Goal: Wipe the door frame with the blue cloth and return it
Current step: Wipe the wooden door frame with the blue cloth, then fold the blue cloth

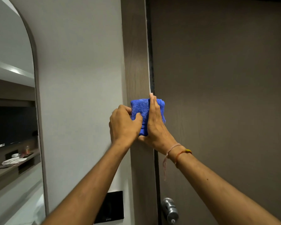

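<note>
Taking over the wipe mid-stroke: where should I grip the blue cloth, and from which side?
Probably grip the blue cloth at its left edge, coming from the wall side, as the left hand does. It is folded around the door frame, and the right hand presses its other side flat.

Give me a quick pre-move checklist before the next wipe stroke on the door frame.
1. Folded blue terry cloth pressed on the brown wood-grain door frame: ok.
2. Left hand grips the cloth's left side: ok.
3. Right hand flat over the cloth at the frame's edge: ok.
4. Frame above the hands free of obstacles: ok.
5. Right fingertips near the gap beside the brown door; pinch risk: cannot tell.
6. Dust left on the frame: cannot tell.
</note>
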A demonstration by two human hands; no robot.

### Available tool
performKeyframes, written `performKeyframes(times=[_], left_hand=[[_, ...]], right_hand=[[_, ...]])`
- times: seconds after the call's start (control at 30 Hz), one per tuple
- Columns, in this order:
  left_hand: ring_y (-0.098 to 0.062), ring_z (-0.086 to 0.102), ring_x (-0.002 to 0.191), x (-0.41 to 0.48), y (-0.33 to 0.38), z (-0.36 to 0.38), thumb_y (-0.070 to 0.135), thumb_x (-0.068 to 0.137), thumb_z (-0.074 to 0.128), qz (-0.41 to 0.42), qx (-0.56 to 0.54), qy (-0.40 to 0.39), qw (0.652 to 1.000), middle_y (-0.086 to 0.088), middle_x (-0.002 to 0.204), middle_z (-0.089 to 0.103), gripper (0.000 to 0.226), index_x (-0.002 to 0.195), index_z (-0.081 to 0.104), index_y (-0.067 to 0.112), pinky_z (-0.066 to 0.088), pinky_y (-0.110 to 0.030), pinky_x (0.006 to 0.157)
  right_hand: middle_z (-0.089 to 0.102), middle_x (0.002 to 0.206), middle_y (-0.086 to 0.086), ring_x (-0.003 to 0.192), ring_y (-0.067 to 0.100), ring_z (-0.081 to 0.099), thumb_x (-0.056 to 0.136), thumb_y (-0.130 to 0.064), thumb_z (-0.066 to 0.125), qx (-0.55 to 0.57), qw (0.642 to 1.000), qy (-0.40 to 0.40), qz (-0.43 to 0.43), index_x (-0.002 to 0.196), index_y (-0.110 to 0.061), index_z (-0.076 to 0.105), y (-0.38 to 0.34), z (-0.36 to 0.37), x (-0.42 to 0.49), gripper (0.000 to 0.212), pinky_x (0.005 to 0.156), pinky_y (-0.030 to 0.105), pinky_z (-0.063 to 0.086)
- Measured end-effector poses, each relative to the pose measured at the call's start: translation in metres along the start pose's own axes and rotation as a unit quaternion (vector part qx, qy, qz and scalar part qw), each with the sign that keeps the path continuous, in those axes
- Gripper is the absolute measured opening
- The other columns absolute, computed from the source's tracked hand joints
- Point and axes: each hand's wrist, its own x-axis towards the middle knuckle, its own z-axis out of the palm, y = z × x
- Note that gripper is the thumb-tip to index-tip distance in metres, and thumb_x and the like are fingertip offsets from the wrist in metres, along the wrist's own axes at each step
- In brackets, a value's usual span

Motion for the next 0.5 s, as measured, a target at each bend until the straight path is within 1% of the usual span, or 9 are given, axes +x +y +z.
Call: performKeyframes(times=[0.1, 0.13, 0.2, 0.23, 0.27, 0.33, 0.37, 0.43, 0.5], left_hand=[[-0.021, 0.061, 0.079, -0.017, 0.005, 0.001, 0.028, 0.081, 0.062, 0.018, -0.039, -0.022, 0.999, 0.004, 0.082, 0.060, 0.014, 0.085, 0.050, 0.022, 0.049, -0.031, 0.068], [-0.020, 0.061, 0.077, -0.021, 0.006, 0.001, 0.027, 0.080, 0.061, 0.026, -0.052, -0.033, 0.998, 0.006, 0.081, 0.060, 0.012, 0.086, 0.052, 0.023, 0.048, -0.030, 0.068], [-0.017, 0.062, 0.076, -0.033, 0.010, 0.008, 0.025, 0.080, 0.062, 0.031, -0.091, -0.077, 0.992, 0.006, 0.083, 0.063, 0.012, 0.091, 0.057, 0.023, 0.050, -0.028, 0.070], [-0.016, 0.063, 0.076, -0.039, 0.013, 0.014, 0.023, 0.080, 0.063, 0.028, -0.121, -0.106, 0.987, 0.006, 0.085, 0.065, 0.014, 0.094, 0.059, 0.022, 0.050, -0.027, 0.071], [-0.016, 0.064, 0.079, -0.052, 0.019, 0.027, 0.020, 0.081, 0.064, 0.015, -0.161, -0.146, 0.976, 0.004, 0.088, 0.067, 0.016, 0.097, 0.061, 0.020, 0.052, -0.028, 0.073], [-0.016, 0.066, 0.083, -0.074, 0.030, 0.049, 0.015, 0.082, 0.064, -0.025, -0.250, -0.221, 0.942, -0.002, 0.095, 0.069, 0.020, 0.102, 0.062, 0.017, 0.055, -0.028, 0.076], [-0.015, 0.066, 0.082, -0.092, 0.038, 0.066, 0.013, 0.084, 0.064, -0.047, -0.291, -0.272, 0.916, -0.004, 0.095, 0.070, 0.021, 0.104, 0.062, 0.015, 0.055, -0.024, 0.073], [-0.010, 0.064, 0.076, -0.131, 0.053, 0.101, 0.012, 0.086, 0.063, -0.070, -0.321, -0.377, 0.866, -0.003, 0.092, 0.069, 0.019, 0.105, 0.063, 0.012, 0.055, -0.016, 0.064], [-0.014, 0.064, 0.075, -0.168, 0.063, 0.131, 0.014, 0.088, 0.061, -0.113, -0.332, -0.471, 0.809, -0.005, 0.091, 0.068, 0.018, 0.105, 0.064, 0.009, 0.057, -0.025, 0.063]], right_hand=[[-0.016, 0.156, 0.016, 0.148, 0.027, -0.006, 0.056, -0.033, 0.088, 0.065, 0.997, 0.012, 0.040, 0.139, -0.015, -0.027, 0.008, -0.012, -0.026, 0.144, 0.120, 0.051, 0.019], [-0.016, 0.156, 0.012, 0.148, 0.018, -0.007, 0.050, -0.041, 0.089, 0.090, 0.993, 0.014, 0.071, 0.140, -0.018, -0.029, 0.011, -0.018, -0.036, 0.150, 0.120, 0.046, 0.019], [-0.005, 0.151, -0.007, 0.141, -0.007, -0.001, 0.048, -0.053, 0.084, 0.185, 0.964, 0.035, 0.190, 0.144, -0.020, -0.025, 0.018, -0.036, -0.064, 0.149, 0.115, 0.024, 0.024], [0.011, 0.148, -0.007, 0.139, -0.004, 0.014, 0.053, -0.055, 0.082, 0.245, 0.936, 0.050, 0.249, 0.147, -0.019, -0.012, 0.023, -0.046, -0.076, 0.137, 0.106, 0.015, 0.032], [0.030, 0.143, -0.005, 0.133, 0.005, 0.035, 0.062, -0.052, 0.080, 0.301, 0.903, 0.060, 0.301, 0.147, -0.018, 0.011, 0.033, -0.060, -0.096, 0.114, 0.097, 0.011, 0.043], [0.061, 0.125, 0.004, 0.110, 0.019, 0.061, 0.072, -0.040, 0.073, 0.395, 0.842, 0.060, 0.363, 0.123, -0.018, 0.051, 0.051, -0.083, -0.131, 0.060, 0.088, 0.028, 0.056], [0.066, 0.119, 0.007, 0.105, 0.022, 0.065, 0.073, -0.036, 0.070, 0.413, 0.818, 0.066, 0.395, 0.116, -0.017, 0.058, 0.059, -0.097, -0.157, 0.049, 0.088, 0.038, 0.057], [0.069, 0.117, 0.009, 0.105, 0.025, 0.066, 0.079, -0.029, 0.066, 0.402, 0.793, 0.107, 0.445, 0.117, -0.011, 0.061, 0.070, -0.126, -0.207, 0.042, 0.090, 0.045, 0.056], [0.067, 0.120, 0.014, 0.107, 0.029, 0.064, 0.088, -0.025, 0.061, 0.362, 0.778, 0.137, 0.495, 0.120, -0.006, 0.060, 0.075, -0.151, -0.254, 0.037, 0.093, 0.045, 0.053]])
